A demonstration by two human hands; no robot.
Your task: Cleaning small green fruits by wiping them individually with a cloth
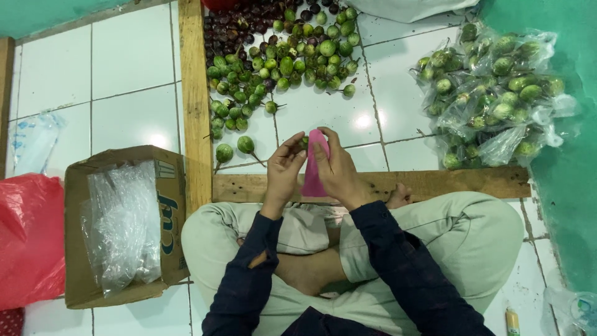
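Hands: left hand (283, 167) and right hand (336, 167) pinch a pink bag (313, 174) at frame centre, fingers closed on it.
Risk: thin film may tear or slip.
Farther: loose green fruits (280, 65) on floor could roll; filled bags (491, 93) upper right.
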